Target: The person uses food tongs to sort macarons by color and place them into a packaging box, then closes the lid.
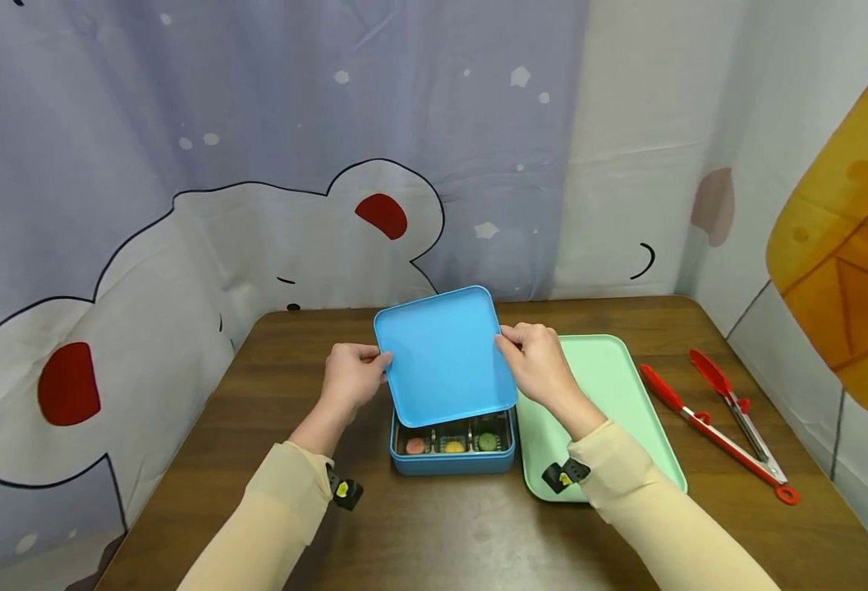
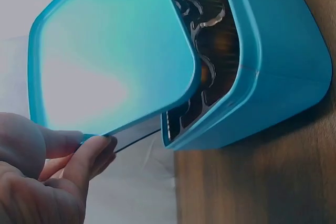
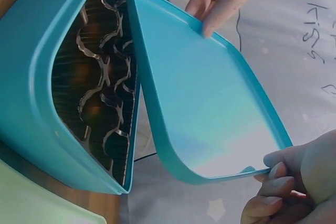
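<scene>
A blue square lid point(image 1: 444, 357) is held tilted above a blue box point(image 1: 452, 465), its inner side facing me in the head view. My left hand point(image 1: 350, 377) pinches the lid's left edge between thumb and fingers. On the opposite edge, my right hand point(image 1: 539, 365) grips the lid the same way. Below the lid's lower edge, the box shows a divided clear insert point(image 3: 102, 77) with a pink round piece point(image 1: 415, 446), a yellow one point(image 1: 453, 446) and a green one point(image 1: 488, 442) in its front row. The lid hides the back of the box in the head view.
A pale green tray point(image 1: 611, 377) lies right of the box, partly under my right forearm. Farther right are red-tipped metal tongs point(image 1: 729, 443), spread apart. Everything stands on a brown wooden table point(image 1: 271, 509), with a printed curtain point(image 1: 256, 98) behind it.
</scene>
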Demonstrator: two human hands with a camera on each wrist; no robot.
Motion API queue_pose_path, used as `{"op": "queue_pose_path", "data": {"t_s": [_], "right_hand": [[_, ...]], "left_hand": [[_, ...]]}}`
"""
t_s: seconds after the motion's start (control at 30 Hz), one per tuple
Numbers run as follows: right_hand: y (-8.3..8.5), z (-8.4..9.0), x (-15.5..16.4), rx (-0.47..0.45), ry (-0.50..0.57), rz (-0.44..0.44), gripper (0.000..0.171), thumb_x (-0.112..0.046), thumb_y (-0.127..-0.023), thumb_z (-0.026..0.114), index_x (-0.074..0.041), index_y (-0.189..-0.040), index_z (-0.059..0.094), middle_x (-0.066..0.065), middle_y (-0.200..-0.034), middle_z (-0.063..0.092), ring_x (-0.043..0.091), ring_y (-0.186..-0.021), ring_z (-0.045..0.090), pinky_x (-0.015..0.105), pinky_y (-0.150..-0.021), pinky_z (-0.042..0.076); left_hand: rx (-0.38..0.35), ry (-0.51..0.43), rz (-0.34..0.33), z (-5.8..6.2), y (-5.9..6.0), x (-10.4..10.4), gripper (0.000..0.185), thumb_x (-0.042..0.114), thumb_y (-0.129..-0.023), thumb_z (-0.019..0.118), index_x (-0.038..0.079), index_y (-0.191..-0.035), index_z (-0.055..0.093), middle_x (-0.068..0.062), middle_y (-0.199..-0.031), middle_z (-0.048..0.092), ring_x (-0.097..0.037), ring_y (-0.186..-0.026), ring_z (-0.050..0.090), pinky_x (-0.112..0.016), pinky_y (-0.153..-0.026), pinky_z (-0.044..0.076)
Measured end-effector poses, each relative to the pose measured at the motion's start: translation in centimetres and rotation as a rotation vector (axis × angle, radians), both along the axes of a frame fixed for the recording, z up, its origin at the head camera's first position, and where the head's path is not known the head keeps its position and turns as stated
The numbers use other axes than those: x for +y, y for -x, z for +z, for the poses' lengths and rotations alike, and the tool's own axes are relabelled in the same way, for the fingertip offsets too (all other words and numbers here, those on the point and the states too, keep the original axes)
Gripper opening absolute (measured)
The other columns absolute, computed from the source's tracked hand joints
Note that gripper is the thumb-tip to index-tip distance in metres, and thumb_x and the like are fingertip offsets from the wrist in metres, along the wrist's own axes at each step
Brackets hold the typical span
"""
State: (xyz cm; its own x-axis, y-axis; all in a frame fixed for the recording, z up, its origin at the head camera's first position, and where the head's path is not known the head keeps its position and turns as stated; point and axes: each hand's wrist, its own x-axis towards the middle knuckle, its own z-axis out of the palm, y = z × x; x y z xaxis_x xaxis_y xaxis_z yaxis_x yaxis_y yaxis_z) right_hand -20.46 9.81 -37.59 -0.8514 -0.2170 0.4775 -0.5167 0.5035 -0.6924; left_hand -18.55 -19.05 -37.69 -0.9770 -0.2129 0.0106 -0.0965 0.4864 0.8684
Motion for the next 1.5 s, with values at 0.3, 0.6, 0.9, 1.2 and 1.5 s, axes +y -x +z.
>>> {"op": "queue_pose_path", "data": {"t_s": [0.3,0.6,0.9,1.2,1.5], "right_hand": [[-0.4,0.6,0.5,-0.028,0.132,0.012,0.028,-0.007,-0.106,0.064,0.008,-0.128,0.072,0.014,-0.076,0.073,0.030,-0.063,0.069,0.029,-0.055,0.048],[-0.6,1.2,2.0,-0.140,0.311,0.073,0.036,-0.016,-0.108,0.065,0.005,-0.138,0.066,0.019,-0.086,0.077,0.032,-0.065,0.075,0.039,-0.062,0.062],[-0.9,1.0,2.3,-0.192,0.311,0.099,0.040,-0.017,-0.109,0.064,0.005,-0.142,0.062,0.023,-0.100,0.077,0.038,-0.080,0.078,0.036,-0.066,0.062],[-0.8,0.9,3.0,-0.232,0.258,0.162,0.045,0.007,-0.107,0.039,0.003,-0.146,0.061,0.026,-0.137,0.065,0.033,-0.091,0.078,0.040,-0.071,0.063],[-0.7,1.3,3.0,-0.284,0.415,0.233,0.040,-0.001,-0.111,0.037,0.013,-0.140,0.060,0.034,-0.129,0.066,0.054,-0.100,0.071,0.053,-0.080,0.061]], "left_hand": [[0.193,0.403,-0.071,2.1,-1.2,0.3,0.030,0.023,-0.108,0.065,0.001,-0.123,0.078,-0.012,-0.068,0.067,-0.023,-0.043,0.046,-0.034,-0.046,0.034],[0.320,0.274,-0.144,3.1,-2.0,0.1,0.028,0.029,-0.108,0.067,0.007,-0.110,0.084,-0.006,-0.078,0.077,-0.018,-0.067,0.075,-0.036,-0.059,0.058],[0.295,-0.094,-0.172,2.3,-2.3,0.0,0.034,0.022,-0.106,0.070,0.001,-0.132,0.073,-0.015,-0.089,0.079,-0.027,-0.080,0.079,-0.040,-0.073,0.063],[0.304,-0.412,-0.201,2.4,-2.2,0.5,0.032,0.002,-0.105,0.049,-0.012,-0.118,0.075,-0.021,-0.123,0.073,-0.031,-0.097,0.077,-0.039,-0.082,0.061],[0.251,-0.481,-0.105,2.1,-2.3,0.7,0.055,0.045,-0.104,0.068,-0.008,-0.116,0.077,-0.019,-0.115,0.076,-0.039,-0.097,0.076,-0.043,-0.082,0.060]]}}
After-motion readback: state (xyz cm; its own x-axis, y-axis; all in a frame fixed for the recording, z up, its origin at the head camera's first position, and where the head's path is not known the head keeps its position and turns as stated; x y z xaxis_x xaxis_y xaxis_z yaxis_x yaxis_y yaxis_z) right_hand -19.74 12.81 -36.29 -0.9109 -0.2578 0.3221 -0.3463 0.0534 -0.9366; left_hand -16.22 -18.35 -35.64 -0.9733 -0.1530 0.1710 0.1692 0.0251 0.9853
